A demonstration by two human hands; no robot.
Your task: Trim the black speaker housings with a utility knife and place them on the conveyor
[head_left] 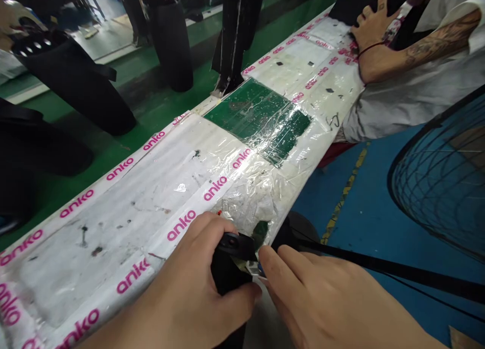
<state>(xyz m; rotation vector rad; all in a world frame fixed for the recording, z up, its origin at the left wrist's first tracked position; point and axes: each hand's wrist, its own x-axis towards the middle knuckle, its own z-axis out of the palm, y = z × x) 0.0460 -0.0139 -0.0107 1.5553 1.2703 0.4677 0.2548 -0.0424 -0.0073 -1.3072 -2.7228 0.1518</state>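
Observation:
My left hand (pixel 197 283) is closed round a small black object (pixel 232 260) at the near edge of a long workbench (pixel 125 207) wrapped in white plastic and pink "anko" tape. Thumb and fingers clamp it from both sides. My right hand (pixel 322 298) sits just to its right, fingers drawn together and pinching a small label or tag (pixel 254 269) on that object. A black strap (pixel 379 265) runs from the object off to the right. What the black object is I cannot make out.
A green patch (pixel 261 117) under clear tape lies mid-bench. Farther along, another person's tattooed arm and hand (pixel 375 41) rest on the bench. Black fabric rolls (pixel 76 81) stand on the green floor at left. A fan's wire guard (pixel 443 172) fills the right, over blue floor.

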